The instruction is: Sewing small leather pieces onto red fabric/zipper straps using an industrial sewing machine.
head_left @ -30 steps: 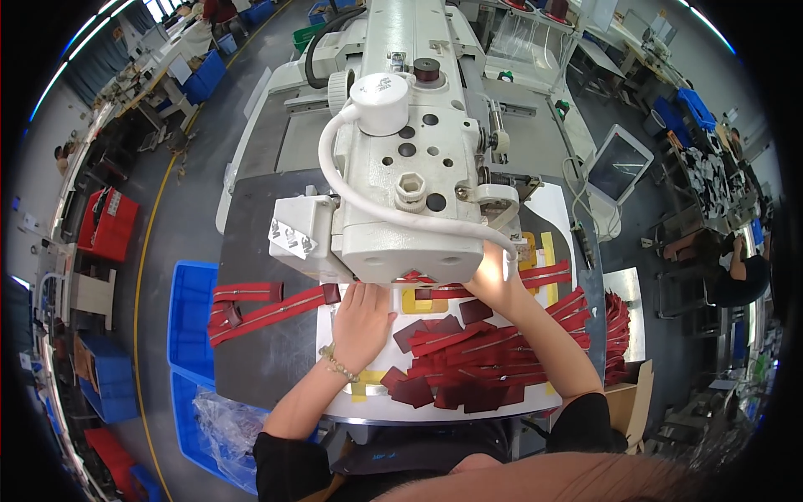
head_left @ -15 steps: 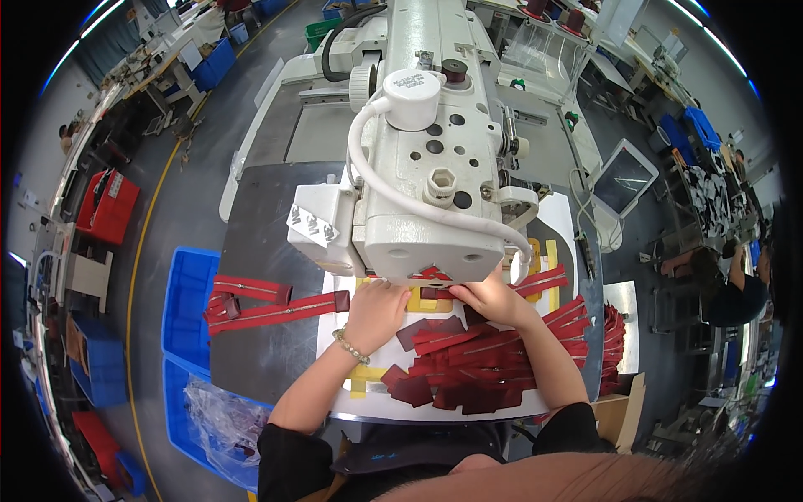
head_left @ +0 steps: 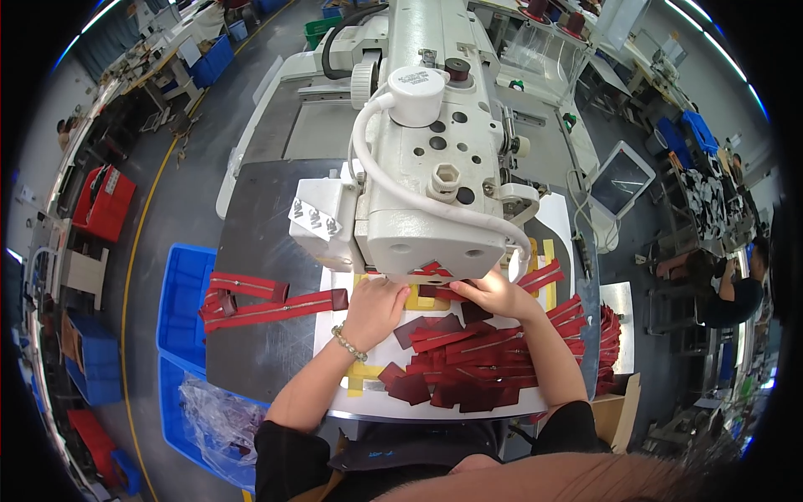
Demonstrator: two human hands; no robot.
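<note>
Under the front of a white sewing machine head [head_left: 431,238], my two hands work close together at a yellow-edged template [head_left: 431,301]. My left hand [head_left: 376,311], bracelet at the wrist, is curled by the template's left side; the machine head hides its fingertips. My right hand [head_left: 495,296] pinches a red zipper [head_left: 544,276] near its dark red end, thumb toward the left hand; the strip runs out to the right past the hand. Just nearer to me lies a fanned pile of red zippers [head_left: 477,351] with dark red fabric tabs [head_left: 408,390] at their ends.
More red zippers [head_left: 293,311] lie on the dark table plate [head_left: 268,360] at left, hanging past its edge. Blue bins [head_left: 186,297] stand beside it, one with clear plastic [head_left: 217,414]. A screen [head_left: 623,180] stands at right. An open cardboard box [head_left: 619,410] is at lower right.
The whole view has shifted slightly. Both hands stay at the template under the machine head, with almost no visible movement.
</note>
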